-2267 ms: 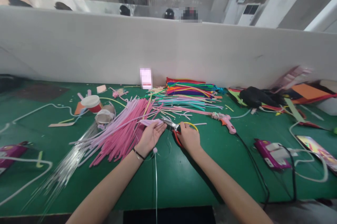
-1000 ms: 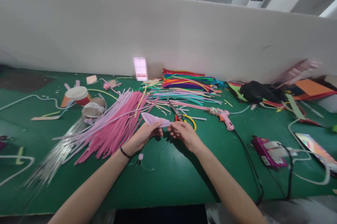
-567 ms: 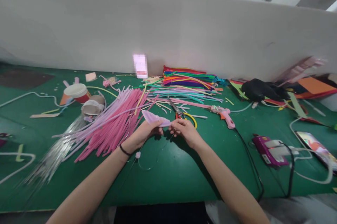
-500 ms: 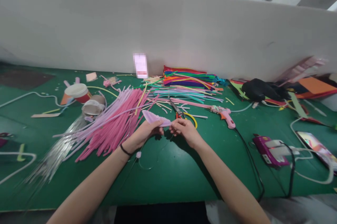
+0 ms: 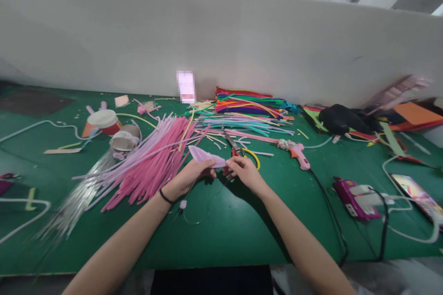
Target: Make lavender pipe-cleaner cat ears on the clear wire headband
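Observation:
A lilac, ridged, wing-shaped piece (image 5: 204,155), which looks made of pipe cleaners set side by side, is held above the table. My left hand (image 5: 200,169) is closed on its lower edge, thumb on top. At the pointed right end, the fingertips of my right hand (image 5: 241,168) pinch the tip. Thin wire (image 5: 194,223) loops down below my hands, and a small pale pink bead-like bit (image 5: 183,204) shows near it. Just behind my right hand lie scissors (image 5: 236,147) with yellow and orange handles, blades partly open.
Pink pipe cleaners (image 5: 155,165) and lilac ones lie left, beside silvery wires (image 5: 76,198). Colourful bundles (image 5: 245,101) sit by the partition. A pink glue gun (image 5: 297,154) trails a black cord on the right, near a purple power strip (image 5: 356,200) and a phone (image 5: 415,193).
Both hands hold the lilac piece almost as before. The right fingers have shifted slightly at its tip. The whole view has moved a little.

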Available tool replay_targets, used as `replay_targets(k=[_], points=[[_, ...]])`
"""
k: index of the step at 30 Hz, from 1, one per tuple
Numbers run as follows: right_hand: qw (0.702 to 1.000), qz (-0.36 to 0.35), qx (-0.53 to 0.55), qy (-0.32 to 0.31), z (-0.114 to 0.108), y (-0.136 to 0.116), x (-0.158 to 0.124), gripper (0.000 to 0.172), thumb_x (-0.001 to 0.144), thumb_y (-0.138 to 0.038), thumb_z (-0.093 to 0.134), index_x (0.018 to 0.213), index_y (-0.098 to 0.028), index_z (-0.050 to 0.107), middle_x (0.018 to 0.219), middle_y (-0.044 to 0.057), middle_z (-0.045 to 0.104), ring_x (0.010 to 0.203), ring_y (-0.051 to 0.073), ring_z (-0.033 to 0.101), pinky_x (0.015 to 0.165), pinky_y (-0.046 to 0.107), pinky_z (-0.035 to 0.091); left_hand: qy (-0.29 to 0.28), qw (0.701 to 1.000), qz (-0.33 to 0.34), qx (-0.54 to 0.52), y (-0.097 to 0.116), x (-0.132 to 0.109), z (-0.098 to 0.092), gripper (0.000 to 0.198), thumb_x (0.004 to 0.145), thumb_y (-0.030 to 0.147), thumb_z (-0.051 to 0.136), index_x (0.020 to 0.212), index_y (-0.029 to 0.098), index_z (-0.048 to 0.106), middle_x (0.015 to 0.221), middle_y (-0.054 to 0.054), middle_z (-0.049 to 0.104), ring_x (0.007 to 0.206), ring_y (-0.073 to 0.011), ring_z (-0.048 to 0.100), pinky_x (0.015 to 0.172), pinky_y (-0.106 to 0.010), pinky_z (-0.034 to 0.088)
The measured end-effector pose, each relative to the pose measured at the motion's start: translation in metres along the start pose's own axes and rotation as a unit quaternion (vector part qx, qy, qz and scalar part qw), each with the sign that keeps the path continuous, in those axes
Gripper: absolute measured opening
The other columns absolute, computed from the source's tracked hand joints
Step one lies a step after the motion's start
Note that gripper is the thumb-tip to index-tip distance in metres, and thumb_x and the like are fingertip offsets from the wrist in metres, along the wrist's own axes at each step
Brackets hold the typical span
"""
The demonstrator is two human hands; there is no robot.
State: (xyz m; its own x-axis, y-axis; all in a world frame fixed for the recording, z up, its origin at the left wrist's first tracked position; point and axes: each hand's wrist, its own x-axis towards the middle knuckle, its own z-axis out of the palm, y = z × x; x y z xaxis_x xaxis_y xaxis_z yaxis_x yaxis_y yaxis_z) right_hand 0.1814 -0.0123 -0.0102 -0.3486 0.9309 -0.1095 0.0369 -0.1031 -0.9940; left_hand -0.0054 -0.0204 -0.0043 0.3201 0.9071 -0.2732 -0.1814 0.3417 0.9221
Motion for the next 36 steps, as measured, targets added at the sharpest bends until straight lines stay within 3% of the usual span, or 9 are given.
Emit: replay_targets(k=[4,17,25,29,32,36], points=[[0.997,0.043,0.058,-0.035,-0.0054,0.0007,0.0011,0.033,0.076,-0.05,0.062,0.076,-0.017,0.059,0.063,-0.002,0.06,0.06,0.014,0.063,0.053,0.024,0.05,-0.011,1.0,-0.007,0.009,0.0009,-0.0024,0.0022,0.026,0.078,0.035,0.066,0.086,0.011,0.066,0.07,-0.002,0.064,0.059,-0.0118,0.056,0.061,-0.025,0.044],[0.997,0.016,0.012,-0.081,-0.0109,0.0014,0.0018,0.022,0.075,-0.038,0.063,0.072,-0.017,0.057,0.061,0.0,0.063,0.056,0.012,0.062,0.049,0.021,0.046,0.009,1.0,-0.009,0.02,-0.0008,-0.0016,0.0014,0.023,0.073,0.031,0.07,0.083,0.011,0.066,0.072,-0.003,0.065,0.06,-0.0121,0.057,0.061,-0.024,0.046],[0.997,0.013,-0.03,-0.075,-0.0101,0.0014,0.0019,0.023,0.073,-0.036,0.066,0.069,-0.017,0.054,0.056,-0.001,0.062,0.047,0.009,0.054,0.048,0.021,0.044,0.019,0.999,-0.009,0.045,-0.0016,-0.0023,0.0023,0.024,0.073,0.033,0.07,0.082,0.01,0.066,0.068,-0.003,0.064,0.059,-0.0128,0.058,0.057,-0.024,0.045],[0.998,0.018,-0.029,-0.061,-0.0095,-0.0001,0.0014,0.027,0.076,-0.042,0.064,0.073,-0.016,0.057,0.06,0.0,0.062,0.051,0.01,0.057,0.047,0.021,0.045,0.02,0.998,-0.016,0.055,-0.0013,-0.0021,0.0011,0.026,0.076,0.035,0.064,0.084,0.011,0.065,0.066,-0.004,0.064,0.058,-0.0142,0.057,0.056,-0.025,0.045],[0.996,0.015,-0.032,-0.085,-0.0091,-0.0015,0.0006,0.03,0.078,-0.046,0.062,0.077,-0.016,0.06,0.065,0.0,0.063,0.057,0.012,0.059,0.047,0.021,0.045,0.008,0.997,-0.012,0.072,-0.0016,-0.0017,0.0001,0.024,0.076,0.034,0.063,0.082,0.011,0.064,0.064,-0.003,0.063,0.057,-0.0137,0.056,0.054,-0.024,0.043],[0.996,-0.008,-0.042,-0.078,-0.0094,-0.0015,-0.0001,0.03,0.078,-0.046,0.064,0.075,-0.017,0.06,0.061,-0.002,0.06,0.052,0.01,0.054,0.046,0.02,0.041,-0.006,0.994,0.008,0.111,-0.0024,-0.0013,-0.0004,0.025,0.074,0.035,0.065,0.078,0.01,0.064,0.063,-0.003,0.061,0.057,-0.0136,0.055,0.055,-0.024,0.043]])
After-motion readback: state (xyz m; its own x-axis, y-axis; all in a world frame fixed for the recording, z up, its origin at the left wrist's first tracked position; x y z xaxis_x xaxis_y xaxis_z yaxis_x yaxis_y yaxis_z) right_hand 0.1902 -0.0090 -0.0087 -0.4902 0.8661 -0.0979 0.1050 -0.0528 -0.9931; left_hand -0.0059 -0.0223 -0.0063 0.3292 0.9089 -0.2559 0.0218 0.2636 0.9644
